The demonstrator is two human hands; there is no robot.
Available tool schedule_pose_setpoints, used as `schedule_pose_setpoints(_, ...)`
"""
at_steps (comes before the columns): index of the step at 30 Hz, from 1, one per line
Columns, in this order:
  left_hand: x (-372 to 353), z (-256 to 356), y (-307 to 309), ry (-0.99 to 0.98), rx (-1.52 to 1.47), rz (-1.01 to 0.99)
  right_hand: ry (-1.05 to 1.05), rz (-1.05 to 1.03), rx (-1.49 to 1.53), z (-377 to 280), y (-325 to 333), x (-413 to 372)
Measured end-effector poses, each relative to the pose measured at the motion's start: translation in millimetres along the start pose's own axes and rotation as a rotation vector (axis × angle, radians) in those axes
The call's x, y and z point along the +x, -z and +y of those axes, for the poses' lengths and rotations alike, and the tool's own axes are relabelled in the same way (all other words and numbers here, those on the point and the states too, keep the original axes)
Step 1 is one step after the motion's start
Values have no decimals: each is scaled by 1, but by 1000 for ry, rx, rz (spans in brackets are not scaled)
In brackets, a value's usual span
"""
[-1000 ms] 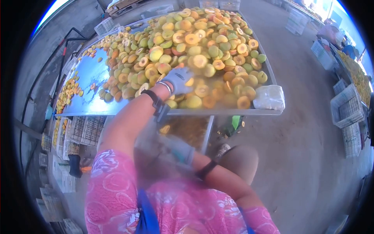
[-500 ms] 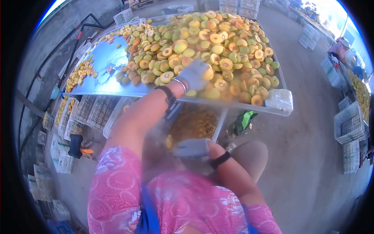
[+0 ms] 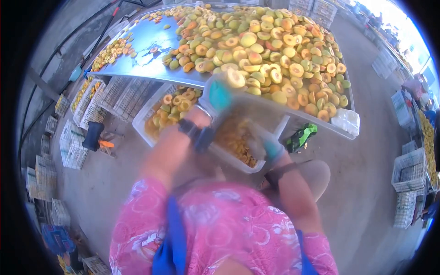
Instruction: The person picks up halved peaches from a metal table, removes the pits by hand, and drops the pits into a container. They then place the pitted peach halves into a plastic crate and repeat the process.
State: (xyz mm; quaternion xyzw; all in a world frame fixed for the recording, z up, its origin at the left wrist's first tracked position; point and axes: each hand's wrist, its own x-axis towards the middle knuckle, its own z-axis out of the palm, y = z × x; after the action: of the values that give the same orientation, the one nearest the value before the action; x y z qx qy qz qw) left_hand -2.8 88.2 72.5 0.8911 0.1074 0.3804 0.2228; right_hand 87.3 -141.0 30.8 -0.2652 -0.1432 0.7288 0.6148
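Since half a second ago the left hand (image 3: pixel 216 95) is pulling back from the pile to the near edge of the table (image 3: pixel 137 46), and the view is tipping down, so the crate (image 3: pixel 147 120) beneath is showing more fully. Its gloved fingers are curling round one peach half (image 3: pixel 236 78), cut face up, right at the table edge and above the crate. The right hand (image 3: pixel 271 147), gloved too, is hanging lower, near the crate's near end; blur is hiding whether it is gripping anything or lying slack.

By the look of it, the person is drawing a half off the table toward the crate. The next move is calling for clearing the metal lip and letting go over the end where halves are already lying, not over the darker orange heap beside them.

Counting outward: two hands, one black strap on each wrist, one half in hand, one table, one crate below it. Loose halves are covering the table, far too many to count. One white bag (image 3: pixel 347 121) is sitting at the table's right corner, one green thing (image 3: pixel 300 136) is lying on the floor, and stacked crates (image 3: pixel 68 146) are standing well apart on the left
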Motion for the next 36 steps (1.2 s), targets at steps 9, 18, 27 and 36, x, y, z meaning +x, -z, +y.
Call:
schedule_pose_setpoints(9, -83, -10, -21, 361, -595, 203, -121, 211, -1588, 78, 84, 41)
schedule_pose_setpoints(18, -121, -21, -20, 358, -621, 149, 422, 301, -1225, 36, -34, 28)
schedule_pose_setpoints(27, -119, 20, -25, 214, -286, 202, 174, 536, -883, 29, -92, 33)
schedule_pose_setpoints(36, -106, 46, -21, 560, -1391, 331, 319, 555, -1159, 37, -69, 48)
